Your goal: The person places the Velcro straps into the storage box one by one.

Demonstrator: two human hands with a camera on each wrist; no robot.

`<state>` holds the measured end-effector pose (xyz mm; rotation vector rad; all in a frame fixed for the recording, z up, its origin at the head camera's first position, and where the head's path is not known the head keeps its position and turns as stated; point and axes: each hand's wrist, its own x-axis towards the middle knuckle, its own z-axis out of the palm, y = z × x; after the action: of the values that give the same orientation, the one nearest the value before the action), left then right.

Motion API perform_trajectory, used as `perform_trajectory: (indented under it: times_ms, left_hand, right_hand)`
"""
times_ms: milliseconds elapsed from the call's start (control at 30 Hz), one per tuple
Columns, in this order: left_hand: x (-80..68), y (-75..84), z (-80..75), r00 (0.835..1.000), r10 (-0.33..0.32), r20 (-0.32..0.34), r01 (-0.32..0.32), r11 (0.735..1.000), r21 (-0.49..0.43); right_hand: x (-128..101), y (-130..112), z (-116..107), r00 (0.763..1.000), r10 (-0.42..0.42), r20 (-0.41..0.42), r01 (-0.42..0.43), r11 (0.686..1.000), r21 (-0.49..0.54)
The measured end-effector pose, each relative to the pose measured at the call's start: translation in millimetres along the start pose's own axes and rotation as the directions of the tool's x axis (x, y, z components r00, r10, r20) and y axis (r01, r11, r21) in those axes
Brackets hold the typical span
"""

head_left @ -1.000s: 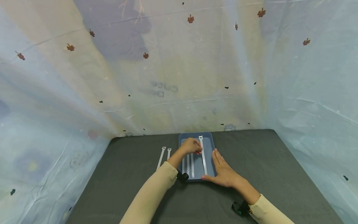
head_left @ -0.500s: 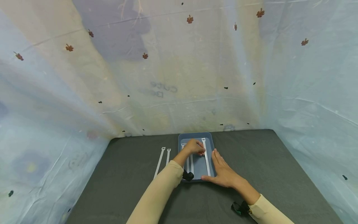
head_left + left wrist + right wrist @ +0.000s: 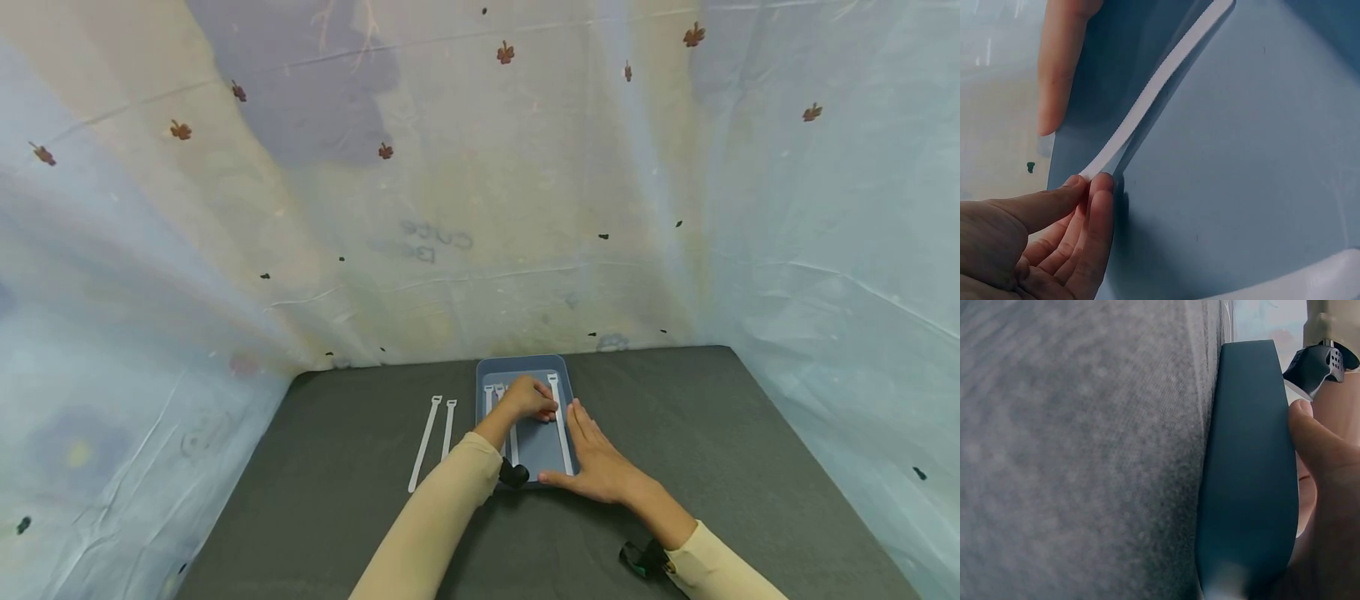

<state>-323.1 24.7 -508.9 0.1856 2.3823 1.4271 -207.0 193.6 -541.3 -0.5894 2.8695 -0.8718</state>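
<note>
A white cable tie [image 3: 562, 437] with a square head lies lengthwise along the right side of a shallow blue tray [image 3: 521, 361]. My left hand [image 3: 529, 398] pinches this tie between thumb and fingertips, as the left wrist view shows on the toothed strip [image 3: 1147, 97]. Straight fingers of my right hand [image 3: 600, 462] rest along the tray's right rim, its thumb at the near right corner. In the right wrist view the tray's outer wall [image 3: 1250, 456] stands beside that hand. Several more cable ties [image 3: 489, 398] lie in the tray's left part, partly hidden by my left hand and wrist.
Left of the tray, two white cable ties [image 3: 424, 442] lie on the dark grey cloth-covered table [image 3: 352, 433]; my left sleeve covers part of one. A patterned curtain [image 3: 480, 208] hangs behind and at both sides. Each wrist wears a black device [image 3: 643, 558].
My left hand has moved right and slightly nearer, bringing the pinched cable tie from the tray's middle right toward its right wall. The right hand has stayed at the tray's corner.
</note>
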Motion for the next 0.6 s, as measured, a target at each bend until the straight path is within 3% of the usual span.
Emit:
perform_trajectory:
  times_ms: [600]
  left_hand:
    - [-2.1, 5.6, 2.8, 0.999, -0.039, -0.017, 0.04, 0.996, 0.079]
  right_hand:
    - [0.1, 0.2, 0.8, 1.0, -0.006, -0.001, 0.007, 1.0, 0.002]
